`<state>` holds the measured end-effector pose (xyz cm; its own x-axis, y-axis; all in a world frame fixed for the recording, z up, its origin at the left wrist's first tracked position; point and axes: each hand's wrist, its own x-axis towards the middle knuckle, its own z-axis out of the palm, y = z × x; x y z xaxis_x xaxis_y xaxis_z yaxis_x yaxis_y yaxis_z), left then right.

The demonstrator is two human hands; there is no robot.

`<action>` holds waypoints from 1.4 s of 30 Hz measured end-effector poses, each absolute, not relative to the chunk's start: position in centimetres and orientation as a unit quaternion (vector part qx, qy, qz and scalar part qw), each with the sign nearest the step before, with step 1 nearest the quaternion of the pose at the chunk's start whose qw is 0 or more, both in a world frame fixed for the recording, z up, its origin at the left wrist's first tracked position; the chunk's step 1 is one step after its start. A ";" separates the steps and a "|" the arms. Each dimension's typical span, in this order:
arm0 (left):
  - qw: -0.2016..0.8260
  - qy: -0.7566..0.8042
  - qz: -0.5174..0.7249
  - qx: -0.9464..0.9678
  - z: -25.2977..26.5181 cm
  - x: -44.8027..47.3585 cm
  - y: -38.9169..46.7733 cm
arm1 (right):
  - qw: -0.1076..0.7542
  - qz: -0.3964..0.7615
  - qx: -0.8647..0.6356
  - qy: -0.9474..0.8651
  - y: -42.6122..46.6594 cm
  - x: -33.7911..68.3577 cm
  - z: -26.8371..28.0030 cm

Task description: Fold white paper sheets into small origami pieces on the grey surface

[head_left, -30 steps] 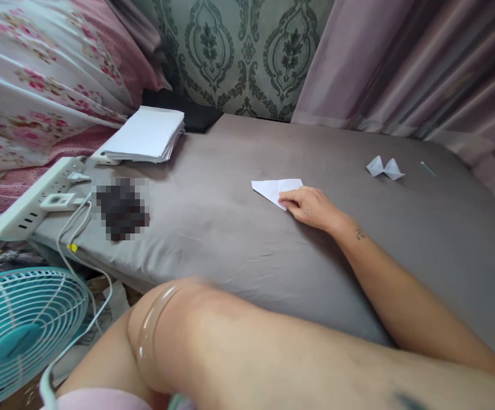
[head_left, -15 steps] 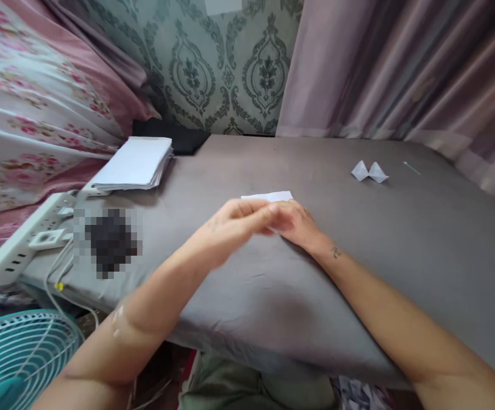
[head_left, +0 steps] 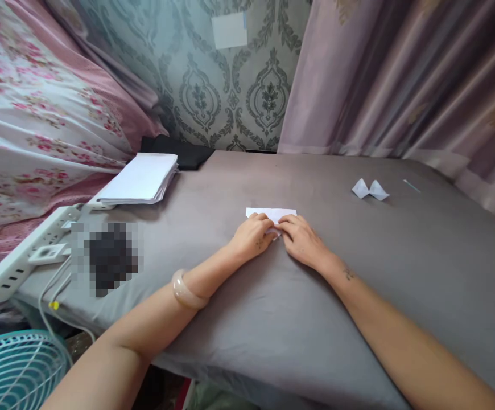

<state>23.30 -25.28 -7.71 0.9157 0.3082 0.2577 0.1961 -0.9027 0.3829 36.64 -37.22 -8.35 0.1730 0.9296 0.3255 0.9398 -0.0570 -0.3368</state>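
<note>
A small folded sheet of white paper (head_left: 272, 213) lies on the grey-covered table, its straight far edge showing beyond my fingers. My left hand (head_left: 254, 235) grips the paper's near left side, thumb and fingers drawn together. From the other side, my right hand (head_left: 304, 238) pinches the near right part, its fingertips almost meeting those of the left. A small corner of paper pokes out below, between the two hands. The rest of the near part is hidden under my fingers.
A folded white paper shape (head_left: 370, 189) with two peaks stands at the right, near a thin stick (head_left: 411, 185). At the left are a paper stack (head_left: 140, 176), a black flat item (head_left: 188, 152), a power strip (head_left: 29, 250) and a blurred dark object (head_left: 113, 256). A fan (head_left: 12, 370) stands below.
My left hand has come down from above my right hand onto the paper's left side. Both hands now hold the paper, and more of it shows. The view has tilted up slightly.
</note>
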 end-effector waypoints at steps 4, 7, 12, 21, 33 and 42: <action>0.139 0.136 0.126 0.973 -7.5 22.7 -26.0 | 0.241 0.003 -0.723 -0.648 -37.6 38.2 -8.4; 0.141 0.137 0.120 0.973 -7.4 22.6 -26.3 | 0.236 -0.004 -0.748 -0.620 -37.0 39.0 -8.1; 0.130 0.135 0.121 0.975 -7.3 22.6 -26.6 | 0.233 -0.023 -0.751 -0.618 -34.2 40.0 -7.5; 0.097 0.148 0.107 0.978 -6.9 22.6 -26.9 | 0.233 0.025 -0.760 -0.606 -31.9 40.3 -8.4; 0.079 0.159 0.091 0.980 -6.9 22.6 -27.1 | 0.265 0.007 -0.739 -0.619 -31.9 40.1 -8.0; 0.087 0.179 0.073 0.977 -6.2 22.4 -27.4 | 0.240 0.011 -0.702 -0.671 -33.1 39.6 -7.0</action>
